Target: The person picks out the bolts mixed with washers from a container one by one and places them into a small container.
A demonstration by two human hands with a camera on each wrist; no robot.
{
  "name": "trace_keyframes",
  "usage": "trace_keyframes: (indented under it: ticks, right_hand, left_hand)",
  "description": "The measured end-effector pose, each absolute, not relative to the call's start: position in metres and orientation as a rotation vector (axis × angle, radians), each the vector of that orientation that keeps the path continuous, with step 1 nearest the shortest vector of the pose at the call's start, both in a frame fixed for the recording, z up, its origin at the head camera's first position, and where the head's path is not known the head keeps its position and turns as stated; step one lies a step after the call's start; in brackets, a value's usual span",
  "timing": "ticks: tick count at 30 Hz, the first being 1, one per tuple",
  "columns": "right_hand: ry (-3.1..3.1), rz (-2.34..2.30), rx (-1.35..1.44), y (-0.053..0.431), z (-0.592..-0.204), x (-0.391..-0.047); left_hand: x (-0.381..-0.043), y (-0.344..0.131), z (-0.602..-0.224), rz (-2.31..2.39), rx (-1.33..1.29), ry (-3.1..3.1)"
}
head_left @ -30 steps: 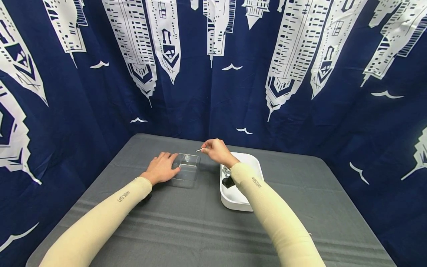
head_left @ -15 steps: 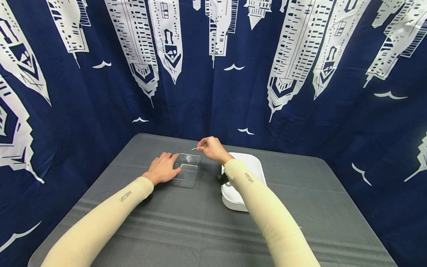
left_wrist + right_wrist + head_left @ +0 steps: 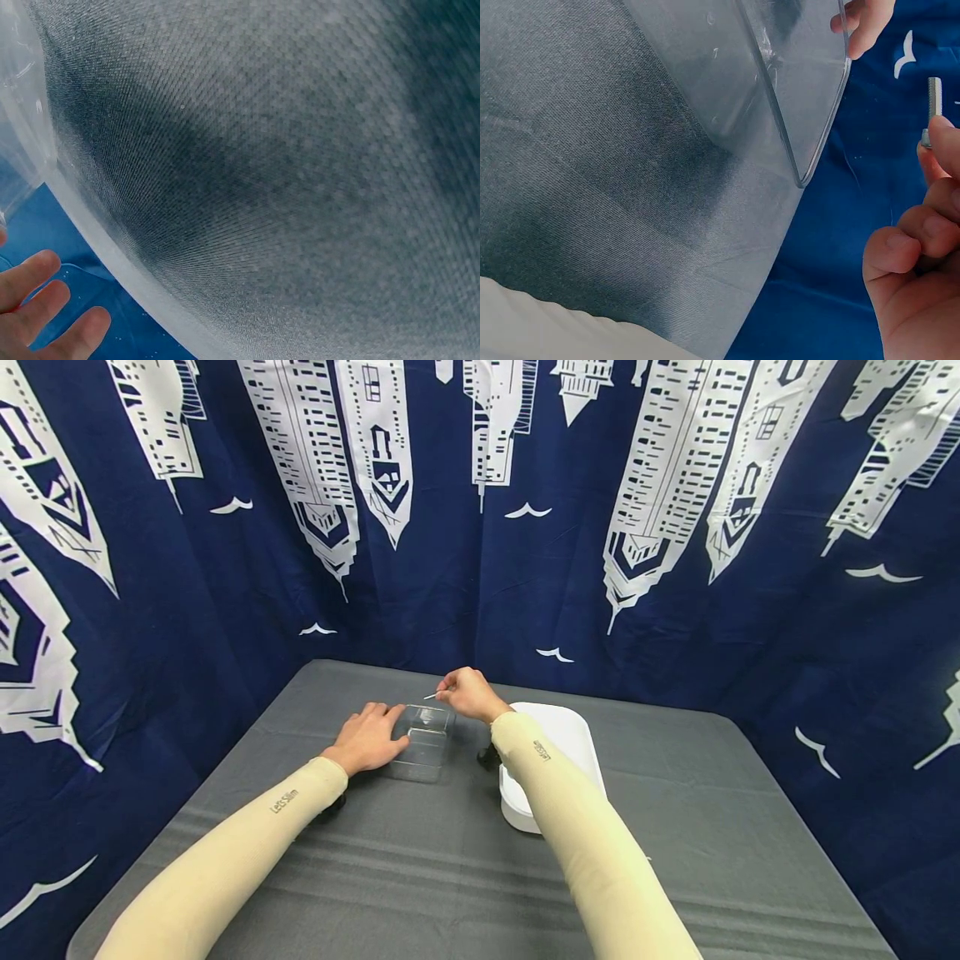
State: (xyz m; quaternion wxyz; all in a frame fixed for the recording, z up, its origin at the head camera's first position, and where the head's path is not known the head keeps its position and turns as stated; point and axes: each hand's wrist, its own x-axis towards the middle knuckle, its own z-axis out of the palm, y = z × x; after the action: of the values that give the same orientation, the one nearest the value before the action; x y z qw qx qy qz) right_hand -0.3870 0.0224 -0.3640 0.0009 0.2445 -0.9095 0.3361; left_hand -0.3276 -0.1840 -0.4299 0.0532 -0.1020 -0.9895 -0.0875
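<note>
Between thumb and index finger, my right hand (image 3: 470, 693) pinches a small metal bolt (image 3: 934, 97). Its threaded shank sticks out past the fingertips, and the head shows at the thumb in the right wrist view. This hand hovers just beyond the far right corner of a clear plastic divided box (image 3: 420, 768). My left hand (image 3: 366, 739) rests with spread, relaxed fingers on the left side of that box. In the left wrist view several left fingertips (image 3: 90, 326) show at the lower left corner, beside the box's clear wall.
A white rectangular tray (image 3: 562, 727) stands right of the clear box, partly covered by my right sleeve. Grey cloth covers the table (image 3: 420, 877). A navy curtain (image 3: 450, 593) with white building prints hangs behind the table and at both sides.
My right hand has moved left with the bolt, from near the tray to above the clear box's far edge. The left hand stays on the box.
</note>
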Motion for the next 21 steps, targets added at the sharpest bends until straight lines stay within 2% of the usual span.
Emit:
trace_keyframes:
  ticks: [21]
  right_hand:
    - [-3.005, 0.816, 0.819, 0.006, -0.379, -0.391]
  left_hand:
    - [-0.329, -0.183, -0.432, -0.235, -0.308, -3.001]
